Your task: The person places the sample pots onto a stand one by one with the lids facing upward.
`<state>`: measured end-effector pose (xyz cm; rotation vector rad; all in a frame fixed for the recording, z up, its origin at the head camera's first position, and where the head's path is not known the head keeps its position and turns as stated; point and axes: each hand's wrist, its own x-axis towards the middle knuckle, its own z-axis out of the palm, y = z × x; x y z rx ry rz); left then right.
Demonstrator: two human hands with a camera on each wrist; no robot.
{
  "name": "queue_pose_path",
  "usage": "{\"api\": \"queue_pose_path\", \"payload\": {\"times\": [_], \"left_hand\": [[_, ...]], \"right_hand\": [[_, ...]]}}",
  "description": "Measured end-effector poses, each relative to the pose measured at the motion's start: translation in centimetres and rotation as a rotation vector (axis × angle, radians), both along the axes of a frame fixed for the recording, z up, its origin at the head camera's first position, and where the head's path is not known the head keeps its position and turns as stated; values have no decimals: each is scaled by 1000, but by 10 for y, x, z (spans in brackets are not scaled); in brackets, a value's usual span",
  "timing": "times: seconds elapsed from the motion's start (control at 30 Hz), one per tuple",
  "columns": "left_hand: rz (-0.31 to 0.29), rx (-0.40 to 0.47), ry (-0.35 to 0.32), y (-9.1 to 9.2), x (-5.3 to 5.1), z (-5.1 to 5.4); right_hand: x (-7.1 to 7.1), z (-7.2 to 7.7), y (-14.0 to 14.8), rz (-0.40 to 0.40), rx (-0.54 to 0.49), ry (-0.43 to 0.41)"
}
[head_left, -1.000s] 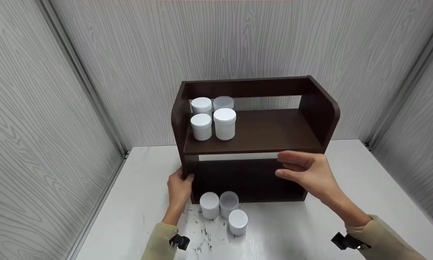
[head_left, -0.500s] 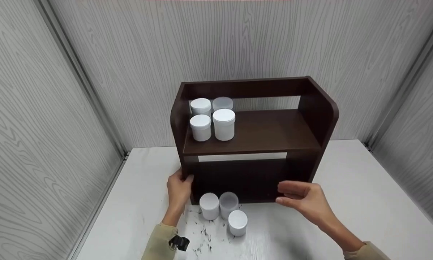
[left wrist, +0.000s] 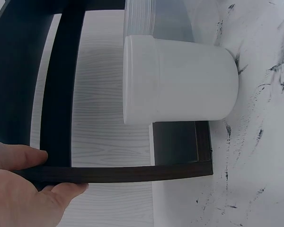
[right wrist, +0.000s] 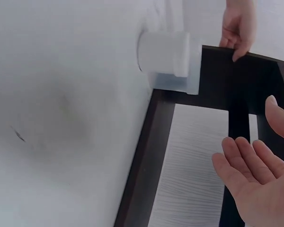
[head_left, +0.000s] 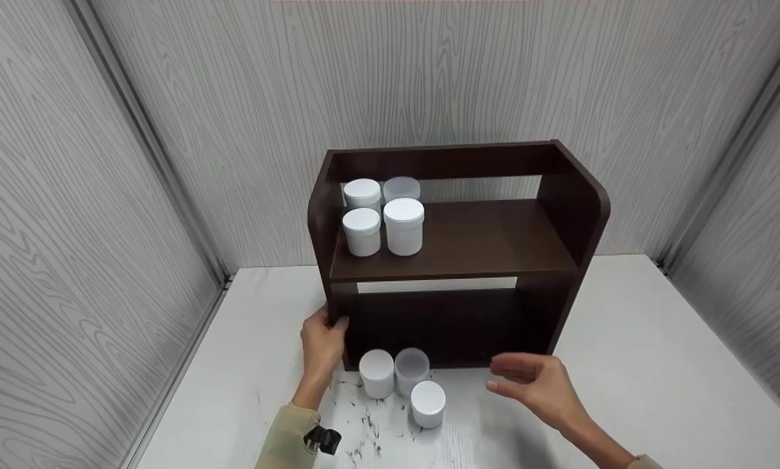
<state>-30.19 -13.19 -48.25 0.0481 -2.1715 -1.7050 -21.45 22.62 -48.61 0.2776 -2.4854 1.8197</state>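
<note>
My right hand [head_left: 534, 389] has come down, thumb and fingers apart, near three jars [head_left: 428, 405] in front of the brown shelf [head_left: 494, 234]. My left hand [head_left: 323, 345] still pinches its side. Four more jars [head_left: 403, 231] stand up top.

A pale grey back wall [head_left: 442, 78], patterned with darker wavy wood grain, fills the top of the frame. A matching left wall [head_left: 45, 260] and right wall [head_left: 764, 215] flank it, with a grey strip [head_left: 144, 130] running down the left corner. Across the lower half spreads a white desk [head_left: 631, 332], darkly scuffed near bottom centre, under soft light.
</note>
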Motion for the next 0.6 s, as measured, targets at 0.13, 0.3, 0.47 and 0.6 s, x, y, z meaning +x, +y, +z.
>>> {"api": "queue_pose_path", "payload": {"times": [0.13, 0.3, 0.47, 0.6], "left_hand": [[4, -5, 10, 0, 0, 0], [12, -11, -1, 1, 0, 1], [20, -26, -10, 1, 0, 1], [21, -31, -2, 1, 1, 1]], "right_hand": [[1, -11, -7, 25, -14, -8], [2, -20, -17, 59, -27, 0], [1, -30, -26, 73, -12, 15], [-1, -37, -35, 97, 30, 34]]}}
